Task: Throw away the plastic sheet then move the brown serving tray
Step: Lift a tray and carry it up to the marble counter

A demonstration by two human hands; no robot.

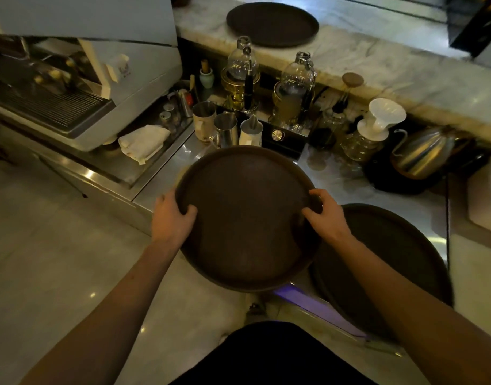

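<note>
A round brown serving tray (pixel 247 218) is held in the air in front of me, over the front edge of the steel counter (pixel 169 176). My left hand (pixel 172 215) grips its left rim with the thumb on top. On the right rim my right hand (pixel 326 215) clasps it the same way. A second brown tray (pixel 391 259) lies on the counter at the right, partly under the held one. A third tray (pixel 272 25) rests on the marble ledge (pixel 377 62) at the back. No plastic sheet is visible.
Behind the held tray stand metal pitchers (pixel 225 129), glass siphon brewers (pixel 294 87), a white dripper on a glass server (pixel 377 126) and a gooseneck kettle (pixel 425 151). An espresso machine (pixel 72 79) fills the left, with a folded cloth (pixel 143 143) beside it.
</note>
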